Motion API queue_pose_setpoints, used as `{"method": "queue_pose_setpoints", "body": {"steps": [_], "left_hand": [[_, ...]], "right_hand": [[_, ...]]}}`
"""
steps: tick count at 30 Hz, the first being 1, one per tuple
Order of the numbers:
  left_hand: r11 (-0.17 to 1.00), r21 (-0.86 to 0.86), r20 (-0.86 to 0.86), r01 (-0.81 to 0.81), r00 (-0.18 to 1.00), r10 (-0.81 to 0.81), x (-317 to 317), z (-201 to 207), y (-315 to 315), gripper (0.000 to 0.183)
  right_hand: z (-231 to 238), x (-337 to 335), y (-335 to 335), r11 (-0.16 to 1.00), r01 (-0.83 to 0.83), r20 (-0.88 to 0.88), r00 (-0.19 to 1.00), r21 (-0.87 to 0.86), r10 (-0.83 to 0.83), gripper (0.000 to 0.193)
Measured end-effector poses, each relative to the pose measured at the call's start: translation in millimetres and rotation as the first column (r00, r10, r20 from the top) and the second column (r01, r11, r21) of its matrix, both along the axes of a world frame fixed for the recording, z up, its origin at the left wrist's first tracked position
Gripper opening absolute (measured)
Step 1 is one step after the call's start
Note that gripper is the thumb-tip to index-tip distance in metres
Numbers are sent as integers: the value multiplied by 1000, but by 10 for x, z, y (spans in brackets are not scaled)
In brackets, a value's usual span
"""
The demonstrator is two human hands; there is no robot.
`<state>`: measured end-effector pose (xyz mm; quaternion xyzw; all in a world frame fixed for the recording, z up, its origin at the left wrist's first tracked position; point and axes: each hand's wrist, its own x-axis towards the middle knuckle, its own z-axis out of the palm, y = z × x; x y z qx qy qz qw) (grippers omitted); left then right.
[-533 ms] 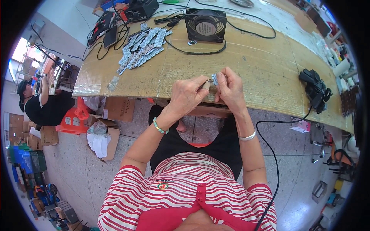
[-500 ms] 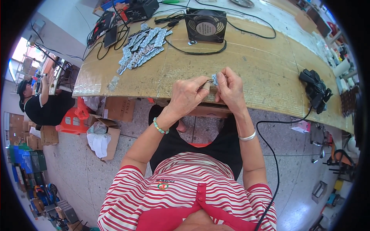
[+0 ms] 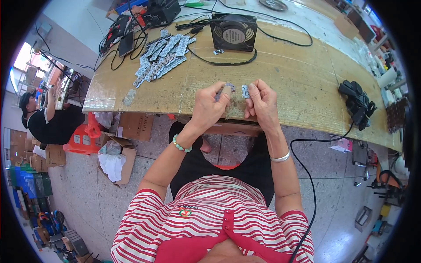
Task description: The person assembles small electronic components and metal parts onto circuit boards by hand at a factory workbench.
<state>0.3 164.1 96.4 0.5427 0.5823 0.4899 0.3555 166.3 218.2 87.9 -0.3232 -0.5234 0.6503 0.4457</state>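
Over the near edge of the workbench, my left hand (image 3: 208, 104) pinches a small greyish piece (image 3: 230, 87) between thumb and fingers. Its details are too small to make out. Just right of it, my right hand (image 3: 263, 101) grips a small pale blue-white piece (image 3: 245, 90), which looks like a bit of circuit board, by its right side. A narrow gap separates the two pieces. Farther off to the left lies a heap of similar pale strips (image 3: 162, 57), some with a row of round parts along them.
A square black fan (image 3: 233, 33) stands behind my hands, its cable curving across the cardboard-covered bench (image 3: 298, 74). A black box with a knob (image 3: 160, 13) and cables sit at the back left. Black adapters (image 3: 357, 101) lie right. Another person (image 3: 50, 118) sits far left.
My hands have drawn apart, the left one moving slightly left. The greyish piece in its fingers now shows, where a thin dark thing poked out before.
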Motion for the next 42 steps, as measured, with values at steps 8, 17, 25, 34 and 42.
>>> {"method": "queue_pose_setpoints", "body": {"steps": [8,17,25,34,42], "left_hand": [[979,-155,405,133,912,-60,66,73,39,15],[980,-156,479,120,877,-31,81,38,48,13],[986,-88,486,144,870,-83,97,9,27,11],[981,-81,503,174,857,-110,65,-20,4,12],[981,-90,504,174,857,-106,75,5,12,12]], "right_hand": [[13,22,9,998,-45,68,997,34,42,24],[15,4,7,999,-39,26,999,-9,40,23],[-61,6,21,993,-49,106,994,107,37,20],[-28,-7,6,978,-55,207,978,199,13,20],[-23,-9,-6,992,-56,130,991,110,42,22]]}}
